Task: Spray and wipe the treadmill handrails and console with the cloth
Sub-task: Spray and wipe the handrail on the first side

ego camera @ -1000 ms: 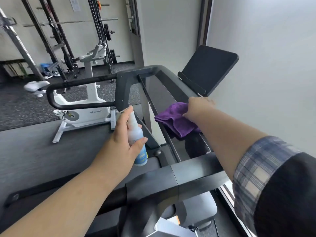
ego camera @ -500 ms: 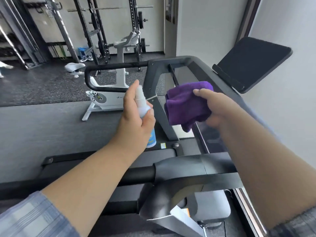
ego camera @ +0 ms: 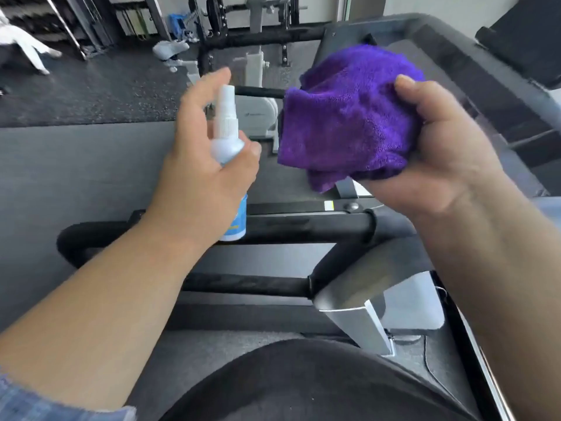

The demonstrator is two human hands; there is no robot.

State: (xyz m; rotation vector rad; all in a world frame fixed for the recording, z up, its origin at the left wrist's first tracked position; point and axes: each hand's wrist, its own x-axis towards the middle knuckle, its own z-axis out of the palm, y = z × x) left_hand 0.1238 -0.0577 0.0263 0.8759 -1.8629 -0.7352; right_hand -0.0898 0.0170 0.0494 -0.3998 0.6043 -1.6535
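Note:
My left hand [ego camera: 203, 174] grips a small white spray bottle [ego camera: 226, 132] with a blue label, held upright, its nozzle turned toward the cloth. My index finger is raised beside the spray head. My right hand [ego camera: 440, 156] holds a bunched purple cloth [ego camera: 349, 117] in the air just right of the bottle, above the treadmill. The black near handrail [ego camera: 303, 227] runs across below both hands. The grey console frame [ego camera: 473, 56] rises behind the cloth, with the dark screen [ego camera: 528, 41] at the upper right.
A grey treadmill upright [ego camera: 358, 308] stands below my right forearm. A white exercise bike [ego camera: 258, 86] and weight racks [ego camera: 212, 13] stand on the dark gym floor beyond. A second black bar [ego camera: 243, 285] lies under the near handrail.
My right hand has lifted the cloth off the console and drawn it back toward me, beside the bottle. The view has tilted down and both hands are closer.

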